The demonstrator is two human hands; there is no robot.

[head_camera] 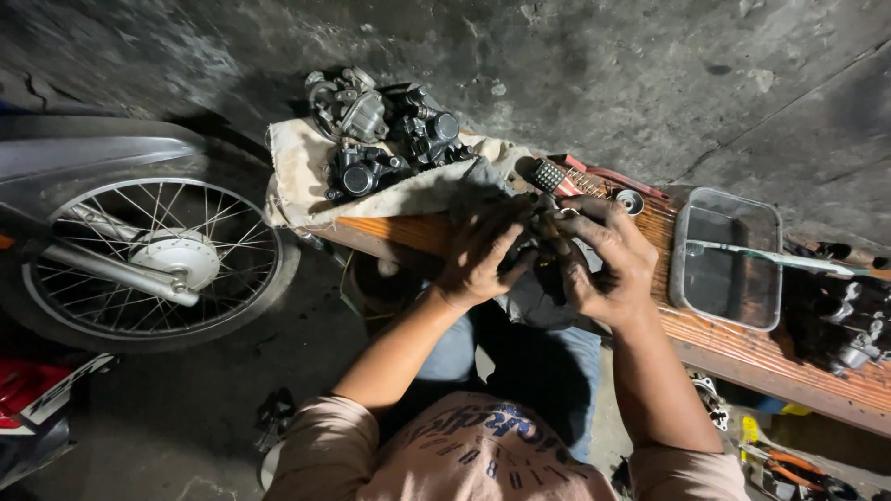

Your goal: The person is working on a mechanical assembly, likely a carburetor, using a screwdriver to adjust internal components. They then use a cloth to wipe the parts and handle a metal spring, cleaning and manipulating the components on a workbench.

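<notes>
Both hands meet over the front edge of a wooden bench (733, 348). My left hand (483, 255) and my right hand (608, 260) are closed together around a small dark metal part (548, 232), grimy and partly hidden by the fingers. A grey rag (483, 181) lies just behind the hands. At the back left of the bench, several dark carburetor-like parts (385, 134) rest on a cream cloth (297, 176).
A clear rectangular tray (729, 260) with dark liquid stands to the right, a thin tool (780, 258) across its rim. More dark parts (845, 325) sit at far right. A spoked motorcycle wheel (153, 255) stands on the left; pliers (789, 464) lie on the floor.
</notes>
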